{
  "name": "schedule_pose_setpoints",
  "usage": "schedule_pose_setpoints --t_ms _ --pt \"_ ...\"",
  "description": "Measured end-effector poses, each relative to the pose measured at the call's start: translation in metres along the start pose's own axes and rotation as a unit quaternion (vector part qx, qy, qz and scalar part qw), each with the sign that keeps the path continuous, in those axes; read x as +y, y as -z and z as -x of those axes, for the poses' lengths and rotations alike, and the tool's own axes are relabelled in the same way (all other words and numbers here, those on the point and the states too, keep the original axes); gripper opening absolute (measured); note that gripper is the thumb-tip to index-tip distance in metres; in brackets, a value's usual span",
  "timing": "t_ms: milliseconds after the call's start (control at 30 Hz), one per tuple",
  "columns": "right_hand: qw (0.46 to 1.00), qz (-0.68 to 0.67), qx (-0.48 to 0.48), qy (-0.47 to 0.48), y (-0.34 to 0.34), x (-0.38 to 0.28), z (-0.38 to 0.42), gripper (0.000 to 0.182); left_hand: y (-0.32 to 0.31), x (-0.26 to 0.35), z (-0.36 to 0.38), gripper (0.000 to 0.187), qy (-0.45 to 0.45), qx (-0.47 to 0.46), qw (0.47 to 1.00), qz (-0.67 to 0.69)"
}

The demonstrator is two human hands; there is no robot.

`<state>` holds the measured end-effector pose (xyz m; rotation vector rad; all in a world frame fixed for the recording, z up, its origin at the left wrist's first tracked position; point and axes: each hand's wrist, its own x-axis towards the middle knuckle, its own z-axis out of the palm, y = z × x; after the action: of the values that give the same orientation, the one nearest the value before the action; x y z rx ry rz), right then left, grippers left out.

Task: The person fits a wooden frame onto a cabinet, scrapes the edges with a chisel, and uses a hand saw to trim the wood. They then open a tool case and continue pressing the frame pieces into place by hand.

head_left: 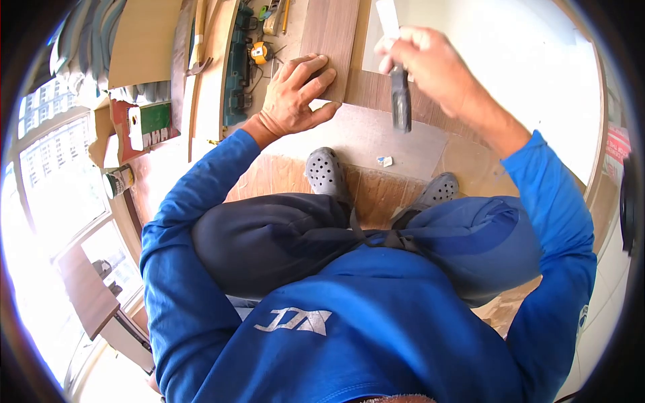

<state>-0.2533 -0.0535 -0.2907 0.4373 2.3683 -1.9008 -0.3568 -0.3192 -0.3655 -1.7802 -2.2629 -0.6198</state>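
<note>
Now your left hand is resting, fingers spread, on a plank at top centre; your right hand is grasping a tool.

The right hand is somewhat blurred, and its fingers hide the middle part of the tool which they hold; the pale end of this tool is cut by the upper edge. The plank is also cut there, and the left hand covers a part of its side. The small white piece on the floor is too small to identify. The trousers hide the backs of both grey shoes.
</note>
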Motion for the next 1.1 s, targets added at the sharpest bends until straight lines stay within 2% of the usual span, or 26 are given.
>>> schedule_pose_setpoints --t_ms 67,167,400,467,700,1100 --pt "0.993 -0.069 -0.023 -0.098 0.017 0.005 -0.012 0.026 0.001 0.002 -0.002 0.059 0.004 0.000 1.000 -0.001" --pt "0.988 -0.106 -0.024 -0.108 0.025 0.020 -0.018 0.027 0.003 0.006 -0.003 0.059 0.018 0.000 1.000 0.009" --pt "0.988 -0.105 -0.012 -0.114 0.025 0.025 -0.026 0.026 0.005 0.001 -0.005 0.061 -0.008 -0.025 1.000 -0.010" --pt "0.978 -0.127 -0.023 -0.163 0.026 0.030 -0.032 0.021 0.004 0.002 -0.003 0.060 -0.003 -0.028 1.000 -0.013" --pt "0.978 -0.155 -0.005 -0.137 0.022 0.033 -0.034 0.023 0.004 0.005 -0.005 0.060 0.001 -0.019 1.000 -0.005" --pt "0.983 -0.109 0.007 -0.150 0.021 0.026 -0.037 0.022 0.009 0.008 0.001 0.062 0.004 -0.025 1.000 0.001"
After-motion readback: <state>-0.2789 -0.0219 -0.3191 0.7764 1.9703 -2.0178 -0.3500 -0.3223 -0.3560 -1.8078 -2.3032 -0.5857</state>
